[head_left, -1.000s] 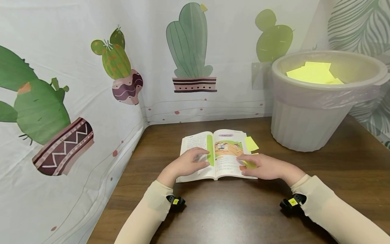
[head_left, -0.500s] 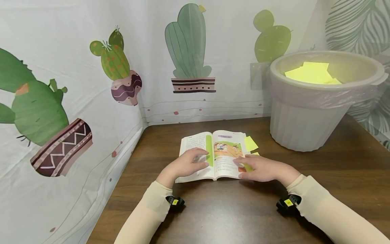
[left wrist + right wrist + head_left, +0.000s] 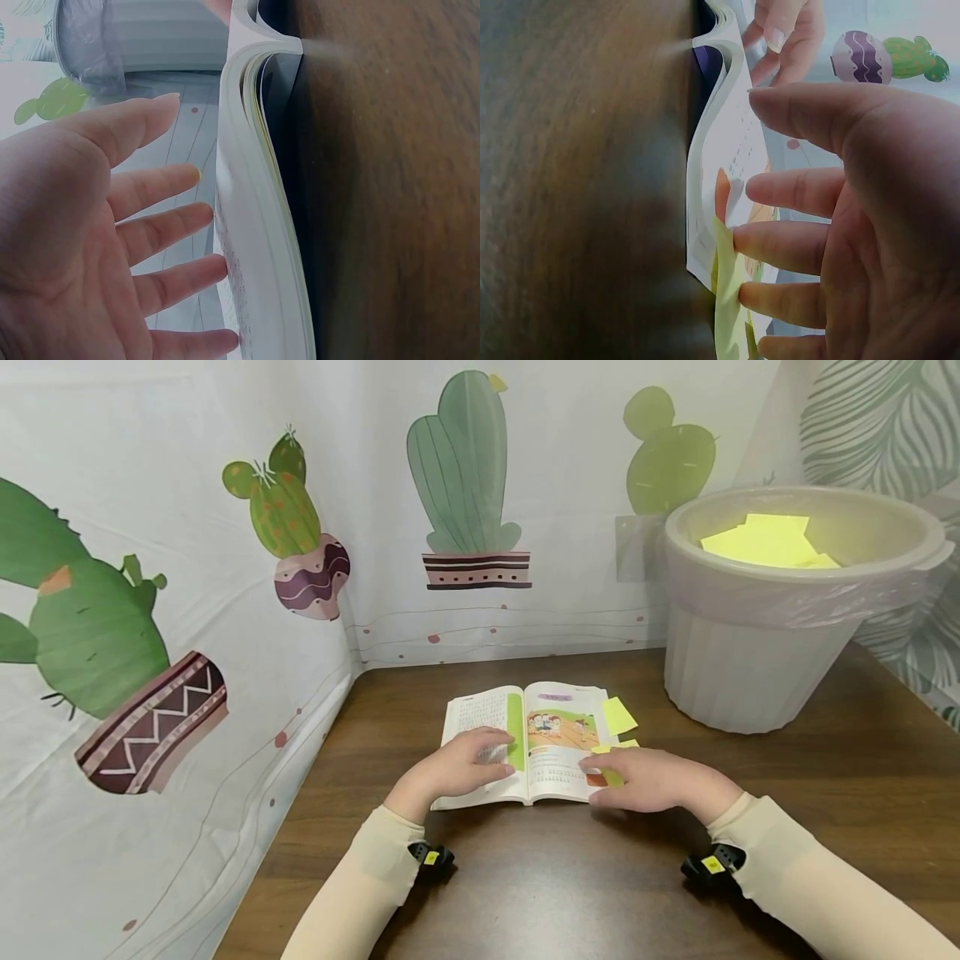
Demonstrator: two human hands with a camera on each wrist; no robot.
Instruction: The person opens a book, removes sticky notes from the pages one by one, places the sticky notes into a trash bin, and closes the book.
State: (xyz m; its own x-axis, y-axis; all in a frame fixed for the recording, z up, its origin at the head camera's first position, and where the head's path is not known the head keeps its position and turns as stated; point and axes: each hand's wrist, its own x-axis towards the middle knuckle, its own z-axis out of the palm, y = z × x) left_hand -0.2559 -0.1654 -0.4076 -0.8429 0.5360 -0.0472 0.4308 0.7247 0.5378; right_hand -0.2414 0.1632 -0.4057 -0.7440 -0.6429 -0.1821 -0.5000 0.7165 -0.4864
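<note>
An open book [image 3: 555, 779] with printed text and a picture of children lies on the table. My left hand [image 3: 453, 764] is over the left page, its fingers nearly straight and the fingertips touching the paper in the left wrist view. Over the lower right page is my right hand [image 3: 648, 779], fingers extended and spread. In the right wrist view its fingertips reach a yellow sticky note [image 3: 727, 300] at the page edge, near an orange patch [image 3: 722, 191]. Another yellow sticky note [image 3: 619, 716] sticks out from the upper right edge.
A large grey bin [image 3: 738, 652] with a plastic liner stands at the back right of the wooden table [image 3: 547, 893]. Several yellow paper sheets [image 3: 768, 542] lie inside it. Behind hangs a white cloth [image 3: 570, 618] printed with cacti.
My right hand has shifted a little to the left over the page, and more of the lower yellow note shows above its fingers. The left hand stays in place.
</note>
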